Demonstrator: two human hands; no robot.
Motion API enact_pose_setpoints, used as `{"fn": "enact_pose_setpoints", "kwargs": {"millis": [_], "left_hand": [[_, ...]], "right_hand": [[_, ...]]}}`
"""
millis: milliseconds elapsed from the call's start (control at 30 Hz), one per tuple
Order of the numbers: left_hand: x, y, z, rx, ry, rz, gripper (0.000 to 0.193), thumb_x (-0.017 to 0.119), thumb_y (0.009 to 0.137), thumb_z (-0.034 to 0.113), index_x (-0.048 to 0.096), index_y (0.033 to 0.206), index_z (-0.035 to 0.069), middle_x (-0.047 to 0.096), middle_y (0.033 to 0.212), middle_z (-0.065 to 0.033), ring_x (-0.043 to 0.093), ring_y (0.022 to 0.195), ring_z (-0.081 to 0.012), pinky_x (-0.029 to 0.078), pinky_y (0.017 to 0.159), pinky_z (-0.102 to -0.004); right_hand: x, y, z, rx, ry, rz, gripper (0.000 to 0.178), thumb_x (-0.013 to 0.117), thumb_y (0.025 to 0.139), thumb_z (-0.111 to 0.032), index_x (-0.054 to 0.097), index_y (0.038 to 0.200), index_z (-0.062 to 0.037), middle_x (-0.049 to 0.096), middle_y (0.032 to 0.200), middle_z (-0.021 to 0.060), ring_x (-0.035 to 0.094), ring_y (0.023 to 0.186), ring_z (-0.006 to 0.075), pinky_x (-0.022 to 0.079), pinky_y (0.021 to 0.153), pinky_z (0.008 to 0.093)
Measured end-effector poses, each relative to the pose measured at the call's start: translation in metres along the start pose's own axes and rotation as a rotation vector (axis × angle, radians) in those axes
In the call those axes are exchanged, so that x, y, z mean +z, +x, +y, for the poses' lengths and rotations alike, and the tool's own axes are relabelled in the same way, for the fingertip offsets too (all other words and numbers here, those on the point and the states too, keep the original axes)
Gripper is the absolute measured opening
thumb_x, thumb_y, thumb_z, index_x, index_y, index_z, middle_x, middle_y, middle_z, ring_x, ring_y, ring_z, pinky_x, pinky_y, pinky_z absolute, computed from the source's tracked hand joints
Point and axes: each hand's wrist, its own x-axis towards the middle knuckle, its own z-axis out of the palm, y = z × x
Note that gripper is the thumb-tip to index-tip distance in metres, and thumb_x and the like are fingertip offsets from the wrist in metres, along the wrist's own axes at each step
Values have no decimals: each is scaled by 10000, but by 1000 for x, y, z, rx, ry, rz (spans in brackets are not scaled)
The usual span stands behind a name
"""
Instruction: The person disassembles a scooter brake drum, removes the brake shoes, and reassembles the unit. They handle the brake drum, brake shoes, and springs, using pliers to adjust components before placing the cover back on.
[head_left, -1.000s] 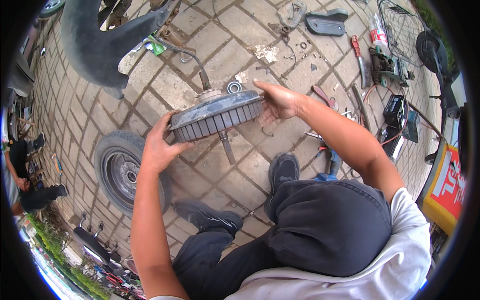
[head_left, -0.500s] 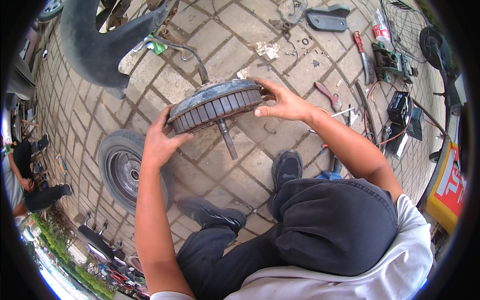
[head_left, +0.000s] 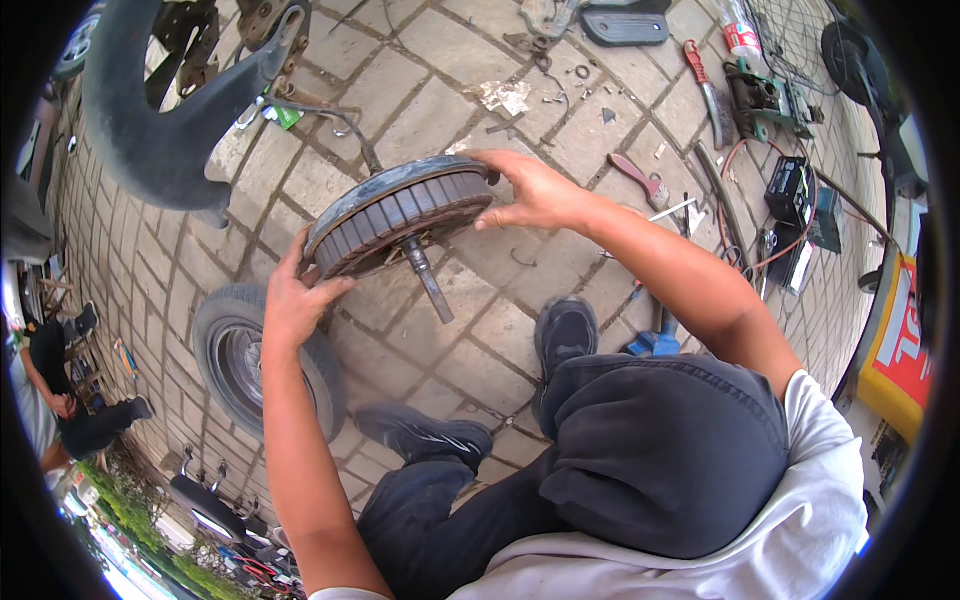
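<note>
Between my two hands is an electric hub motor core (head_left: 395, 222), a round drum with dark metal segments around its side and a grey cover on top. It is held tilted above the paving, with some of its underside showing. A steel shaft (head_left: 428, 280) sticks out of it toward me, and a dark cable (head_left: 372, 155) runs from the cover's far side. My left hand (head_left: 298, 300) grips the left rim with thumb and fingers. The right rim is in the grasp of my right hand (head_left: 535, 192), whose fingertips are partly hidden behind it.
A tyred wheel (head_left: 212, 350) lies at my left, below a black fender (head_left: 130, 150). Rightward lie a red-handled blade (head_left: 708, 92), a scraper-like tool (head_left: 642, 180), a green metal device (head_left: 765, 105), a black battery (head_left: 790, 190) and a blue-headed tool (head_left: 655, 343). Another person (head_left: 72, 385) sits far left.
The motor core and both hands have shifted left and slightly nearer in the picture. It now tilts so that more of its underside shows. The surroundings have shifted a little as the view moved.
</note>
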Motion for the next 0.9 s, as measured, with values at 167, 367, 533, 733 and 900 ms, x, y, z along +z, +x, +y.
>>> {"fn": "enact_pose_setpoints", "kwargs": {"millis": [167,367,533,733,900], "left_hand": [[1,0,4,44,-6,3,1037,881,631,163,337,1494,-29,511,1383,-183,544,1245,-274,434,1076,-397],[10,3,17,254,-12,77,985,843,658,211,363,1487,-13,488,1406,-174,504,1281,-268,403,1095,-383],[-11,6,17,151,-13,3,831,742,779,173,349,1474,-58,482,1406,-188,492,1294,-279,379,1102,-377],[-27,-3,19,207,-65,-40,1078,840,702,327,253,1515,-68,376,1496,-210,376,1400,-291,279,1168,-401],[-27,13,14,249,13,150,1070,836,714,461,304,1486,-53,406,1467,-209,401,1374,-298,319,1137,-410]], "right_hand": [[-2,4,-2,-34,-41,16,838,849,712,-351,482,1385,-13,591,1293,183,511,1226,349,410,1061,428],[-3,7,-2,-84,-119,15,785,853,692,-370,534,1327,-36,613,1222,150,520,1178,340,414,1006,448],[4,7,-11,-113,-76,31,781,844,709,-386,527,1342,-57,616,1226,125,513,1208,317,360,1046,452],[16,9,-12,-130,-82,-62,757,819,750,-335,491,1369,-49,590,1253,147,514,1228,335,364,1054,448],[35,13,-27,-146,-39,-33,724,807,764,-321,495,1349,-33,587,1243,157,537,1198,342,372,1048,449]]}}
